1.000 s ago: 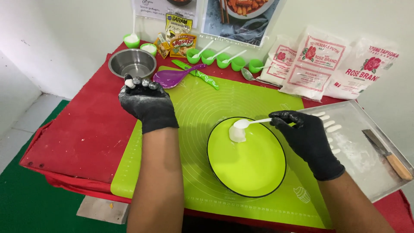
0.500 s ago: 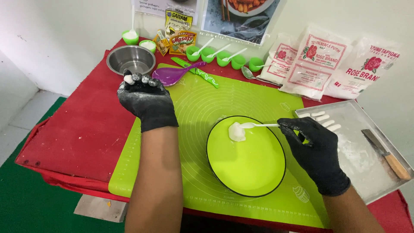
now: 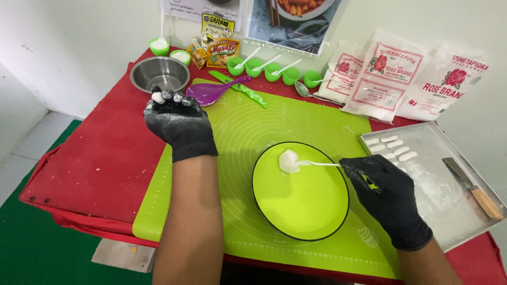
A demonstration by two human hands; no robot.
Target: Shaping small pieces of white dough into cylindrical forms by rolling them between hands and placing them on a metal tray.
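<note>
**Spoon laid across the plate rim, bowl toward the left**

The black-gloved right hand pinches a white plastic spoon by its handle. Its long axis runs nearly level, with the dough-loaded bowl pointing left over the round lime-green plate. The black-gloved left hand hovers loosely curled, with white dough on its fingertips, near the steel bowl.

Both hands wear black gloves ending at the wrist, forearms bare with no sleeves. The left hand has white, floury smears across its glove and white clumps on the fingers. The right hand has a cleaner, glossy glove.
</note>
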